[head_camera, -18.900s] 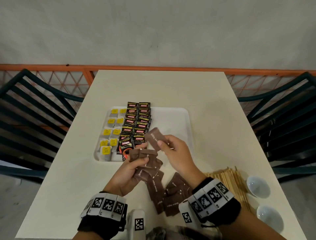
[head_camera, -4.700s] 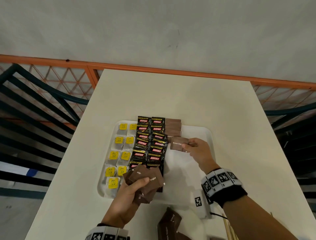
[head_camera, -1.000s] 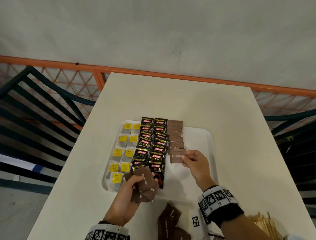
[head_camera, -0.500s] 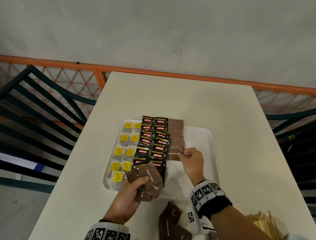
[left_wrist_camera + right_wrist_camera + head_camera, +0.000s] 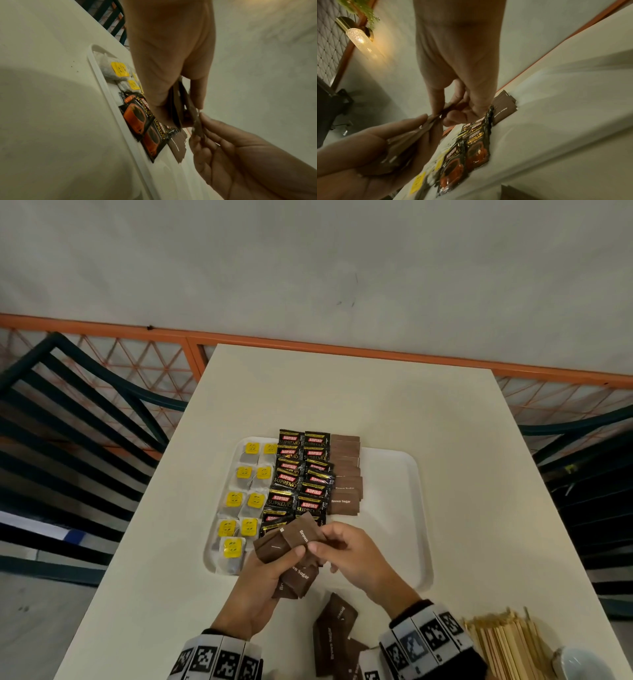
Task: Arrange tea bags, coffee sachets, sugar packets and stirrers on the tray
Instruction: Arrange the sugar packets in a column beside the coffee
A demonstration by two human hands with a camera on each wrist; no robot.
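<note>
A white tray (image 5: 394,474) holds yellow-tagged tea bags (image 5: 255,500) on its left, black coffee sachets (image 5: 301,474) in two columns, and a column of brown sugar packets (image 5: 344,491). My left hand (image 5: 270,570) grips a fanned stack of brown sugar packets (image 5: 294,573) over the tray's near edge. My right hand (image 5: 346,549) pinches the top packet (image 5: 303,534) of that stack between thumb and fingers. Both wrist views show the two hands meeting at the packet's edge (image 5: 197,125) (image 5: 440,115).
More brown sugar packets (image 5: 334,635) lie on the table near me. A pile of wooden stirrers (image 5: 507,645) and a small white bowl (image 5: 579,666) sit at the near right. Dark chairs (image 5: 68,440) flank the table; an orange railing (image 5: 342,347) runs behind.
My right hand left a packet at the near end of the sugar column and came back to the stack in my left hand, where it now pinches the top packet.
</note>
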